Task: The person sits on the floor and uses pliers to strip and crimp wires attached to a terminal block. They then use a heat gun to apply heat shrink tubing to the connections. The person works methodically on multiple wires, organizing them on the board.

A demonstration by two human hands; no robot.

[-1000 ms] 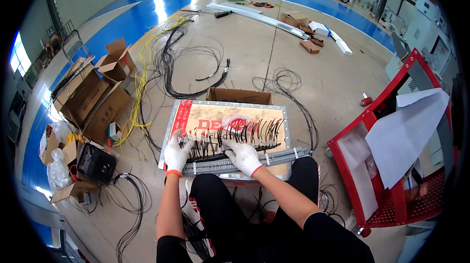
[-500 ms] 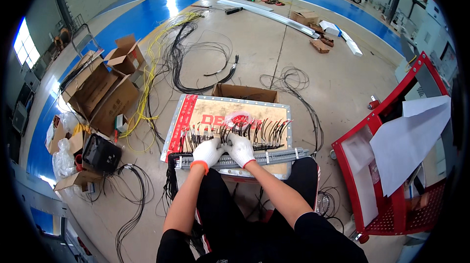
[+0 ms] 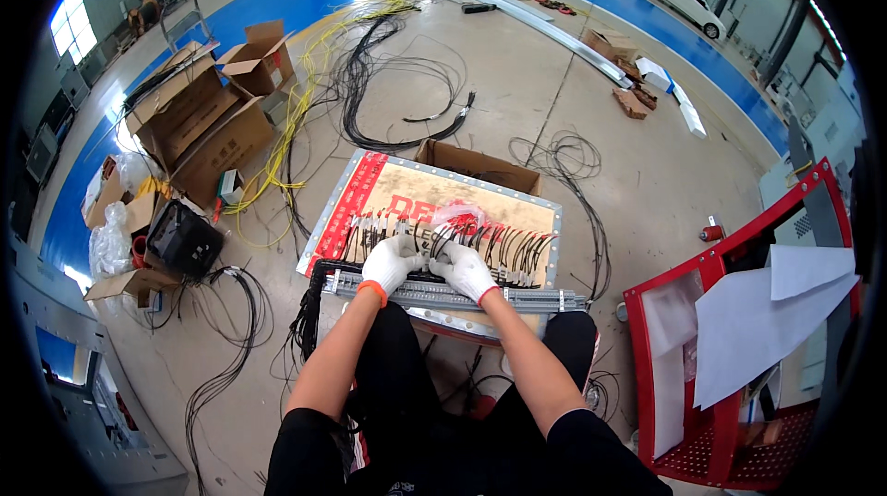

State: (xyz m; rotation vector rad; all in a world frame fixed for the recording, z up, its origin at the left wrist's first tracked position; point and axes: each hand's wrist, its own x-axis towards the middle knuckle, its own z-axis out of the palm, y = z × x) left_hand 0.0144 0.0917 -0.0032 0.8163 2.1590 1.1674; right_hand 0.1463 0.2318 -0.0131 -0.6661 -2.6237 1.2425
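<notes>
Both my hands wear white knit gloves and meet, fingertips curled in, over a row of black wires (image 3: pixel 517 251) with pale tags at their ends. My left hand (image 3: pixel 392 262) is closed, and its fingers hide whatever is between them. Just to its right, my right hand (image 3: pixel 464 272) pinches a black wire from the bundle. Below the gloves lies a grey rail of terminal blocks (image 3: pixel 531 299), crossing the near edge of a printed board-topped box (image 3: pixel 370 184) in front of my knees. A small clear plastic bag (image 3: pixel 459 216) rests beyond the wires.
Open cardboard boxes (image 3: pixel 199 131), yellow cable (image 3: pixel 294 140) and a black case (image 3: pixel 185 239) are at left. Coiled black cables (image 3: pixel 356 99) lie beyond the box. On the right stands a red metal frame (image 3: pixel 721 330) with white sheets (image 3: pixel 767 330) on it.
The view has shifted a little, so the surroundings sit differently in the picture. My hands stay close together at the wires, with fingertips slightly changed in position.
</notes>
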